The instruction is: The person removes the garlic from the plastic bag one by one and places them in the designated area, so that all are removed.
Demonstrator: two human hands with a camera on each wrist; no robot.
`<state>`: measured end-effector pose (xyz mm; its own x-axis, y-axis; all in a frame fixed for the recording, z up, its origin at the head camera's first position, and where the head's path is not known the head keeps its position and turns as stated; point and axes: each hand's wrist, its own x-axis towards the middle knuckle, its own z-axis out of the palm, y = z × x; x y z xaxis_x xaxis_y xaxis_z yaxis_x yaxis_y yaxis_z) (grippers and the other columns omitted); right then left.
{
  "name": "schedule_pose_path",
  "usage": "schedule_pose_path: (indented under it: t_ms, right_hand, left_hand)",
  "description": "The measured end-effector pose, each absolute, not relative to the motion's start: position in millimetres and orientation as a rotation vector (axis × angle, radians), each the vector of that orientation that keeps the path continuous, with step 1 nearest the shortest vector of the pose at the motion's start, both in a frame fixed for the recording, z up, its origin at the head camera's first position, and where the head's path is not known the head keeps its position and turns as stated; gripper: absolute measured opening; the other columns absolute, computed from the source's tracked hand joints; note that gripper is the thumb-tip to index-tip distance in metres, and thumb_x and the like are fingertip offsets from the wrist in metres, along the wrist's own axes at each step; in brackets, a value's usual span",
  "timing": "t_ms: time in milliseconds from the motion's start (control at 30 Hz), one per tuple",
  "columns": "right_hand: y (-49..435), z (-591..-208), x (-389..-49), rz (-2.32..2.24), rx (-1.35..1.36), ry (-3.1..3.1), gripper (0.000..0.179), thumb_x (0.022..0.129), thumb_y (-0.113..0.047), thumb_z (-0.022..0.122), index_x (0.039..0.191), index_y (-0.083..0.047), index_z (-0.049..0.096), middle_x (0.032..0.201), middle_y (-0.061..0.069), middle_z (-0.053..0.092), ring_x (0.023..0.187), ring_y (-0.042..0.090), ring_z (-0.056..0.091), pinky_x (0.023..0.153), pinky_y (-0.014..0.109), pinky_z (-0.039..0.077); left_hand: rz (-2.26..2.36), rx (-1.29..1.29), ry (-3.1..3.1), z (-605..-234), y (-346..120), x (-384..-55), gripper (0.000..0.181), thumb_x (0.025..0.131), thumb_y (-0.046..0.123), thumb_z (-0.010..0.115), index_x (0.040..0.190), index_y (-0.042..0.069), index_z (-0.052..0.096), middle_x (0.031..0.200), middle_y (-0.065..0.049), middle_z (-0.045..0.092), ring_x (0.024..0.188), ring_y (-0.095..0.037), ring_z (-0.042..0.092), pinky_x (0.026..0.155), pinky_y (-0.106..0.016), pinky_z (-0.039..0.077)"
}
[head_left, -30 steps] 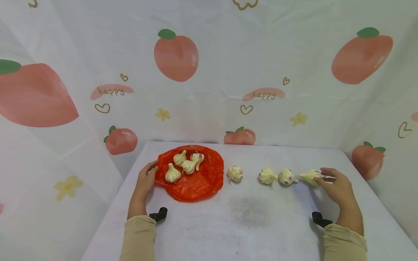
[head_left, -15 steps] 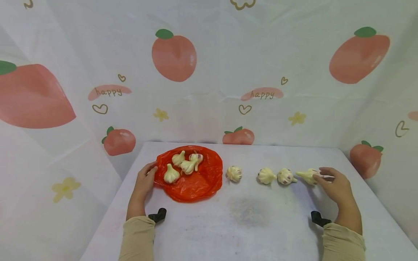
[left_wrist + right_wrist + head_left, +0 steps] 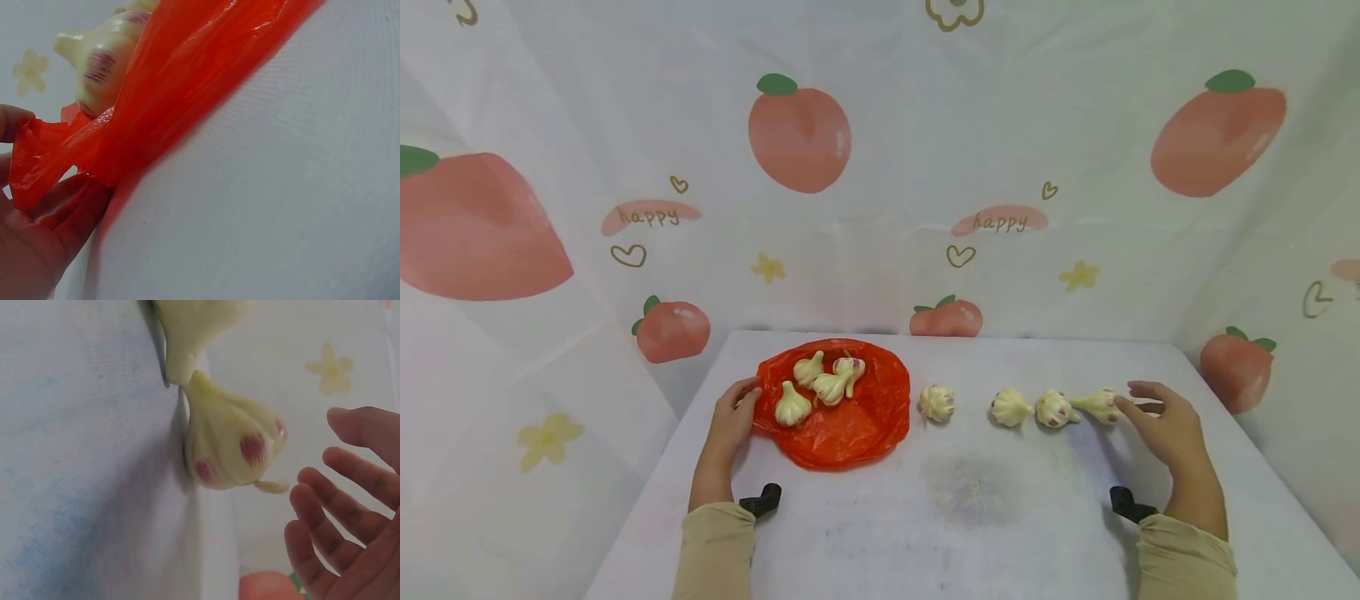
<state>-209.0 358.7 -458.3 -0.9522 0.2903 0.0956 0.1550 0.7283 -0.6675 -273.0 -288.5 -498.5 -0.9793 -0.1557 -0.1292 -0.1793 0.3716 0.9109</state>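
My left hand (image 3: 731,421) pinches the left edge of a red plastic bag (image 3: 842,446), which lies spread with its mouth up. Several garlic bulbs rest in it; one garlic bulb (image 3: 103,69) shows over the bag's edge in the left wrist view. On the right, my right hand (image 3: 1174,432) stays beside the rightmost garlic bulb (image 3: 1101,406), fingers loosely bent and spread. In the right wrist view that purple-marked bulb (image 3: 231,437) lies on the table, apart from the fingertips, its stem tip against the neighbouring bulb's stem (image 3: 181,365).
Left of the rightmost bulb lie two garlic bulbs close together, a middle one (image 3: 1054,409) and a left one (image 3: 1011,407). Another garlic bulb (image 3: 937,403) sits near the bag's right side. The white table (image 3: 880,533) ends at a fruit-printed cloth backdrop (image 3: 865,275).
The rightmost garlic bulb has shifted left, its stem now at the neighbouring bulb. My right hand has let go of it and drawn slightly away. The left hand keeps its place at the bag.
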Motion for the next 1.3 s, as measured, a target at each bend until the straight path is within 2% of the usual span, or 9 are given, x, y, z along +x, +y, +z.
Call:
schedule_pose_path:
  t_ms: [167,233,333,400,567,767,967,1100,1300]
  right_hand:
    - [352,-455,-212,1.017,-0.339,-2.736,0.062,0.105,-0.042,0.065,0.147,0.002,0.055,0.146,0.032,0.058,0.129,0.053,0.058,0.072,0.022,0.048]
    - [348,-453,-213,1.018,-0.333,-2.738,0.062,0.105,-0.042,0.065,0.147,0.002,0.055,0.146,0.032,0.057,0.129,0.053,0.057,0.074,0.03,0.054]
    - [341,-451,-215,1.027,-0.316,-2.739,0.062,0.105,-0.043,0.064,0.147,0.002,0.055,0.146,0.033,0.056,0.128,0.054,0.057,0.078,0.039,0.056]
    - [336,-450,-215,1.037,-0.3,-2.732,0.061,0.105,-0.042,0.064,0.146,0.002,0.056,0.146,0.033,0.056,0.126,0.053,0.059,0.077,0.035,0.057]
    - [322,-445,-212,1.086,-0.244,-2.698,0.058,0.105,-0.039,0.065,0.145,0.003,0.057,0.146,0.032,0.056,0.123,0.049,0.062,0.068,0.012,0.048]
    - [299,-437,-211,1.08,-0.133,-2.655,0.053,0.105,-0.038,0.067,0.142,0.0,0.061,0.145,0.026,0.059,0.126,0.043,0.061,0.081,0.01,0.042]
    - [262,-434,-220,1.12,0.082,-2.617,0.047,0.105,-0.032,0.068,0.14,-0.001,0.063,0.14,0.022,0.063,0.121,0.039,0.063,0.083,0.003,0.043]
    - [236,-432,-222,1.165,0.165,-2.614,0.044,0.104,-0.03,0.069,0.14,-0.004,0.063,0.139,0.018,0.064,0.119,0.035,0.063,0.083,0.009,0.05]
    - [197,-425,-229,1.212,0.323,-2.569,0.038,0.101,-0.021,0.074,0.136,-0.008,0.067,0.133,0.016,0.068,0.116,0.032,0.066,0.093,0.033,0.057]
  left_hand:
    - [1.719,-0.324,2.583,-502,-291,-270,0.051,0.113,0.031,0.041,0.159,0.01,0.045,0.165,-0.019,0.041,0.157,-0.039,0.034,0.129,-0.057,0.032]
    - [1.715,-0.335,2.576,-503,-292,-269,0.051,0.113,0.032,0.04,0.16,0.011,0.044,0.167,-0.018,0.04,0.157,-0.039,0.032,0.129,-0.057,0.032]
    - [1.715,-0.352,2.565,-504,-293,-267,0.051,0.113,0.032,0.041,0.16,0.012,0.044,0.168,-0.018,0.039,0.158,-0.038,0.031,0.129,-0.057,0.032]
    - [1.714,-0.359,2.561,-505,-293,-267,0.051,0.113,0.032,0.041,0.16,0.013,0.044,0.168,-0.017,0.039,0.158,-0.038,0.031,0.129,-0.057,0.032]
    - [1.709,-0.331,2.574,-504,-291,-268,0.051,0.113,0.033,0.042,0.16,0.012,0.045,0.168,-0.017,0.039,0.158,-0.037,0.031,0.13,-0.057,0.031]
    - [1.719,-0.276,2.578,-504,-290,-272,0.051,0.113,0.033,0.043,0.159,0.012,0.045,0.168,-0.016,0.04,0.159,-0.036,0.032,0.13,-0.056,0.031]
    - [1.71,-0.298,2.577,-501,-292,-274,0.052,0.113,0.034,0.042,0.16,0.012,0.044,0.168,-0.017,0.039,0.159,-0.038,0.031,0.129,-0.058,0.031]
    - [1.726,-0.278,2.563,-499,-291,-277,0.053,0.112,0.034,0.044,0.161,0.014,0.044,0.168,-0.016,0.038,0.158,-0.037,0.032,0.128,-0.057,0.034]
    - [1.772,-0.255,2.554,-498,-291,-278,0.05,0.112,0.031,0.045,0.158,0.011,0.046,0.166,-0.017,0.041,0.154,-0.037,0.039,0.127,-0.055,0.036]
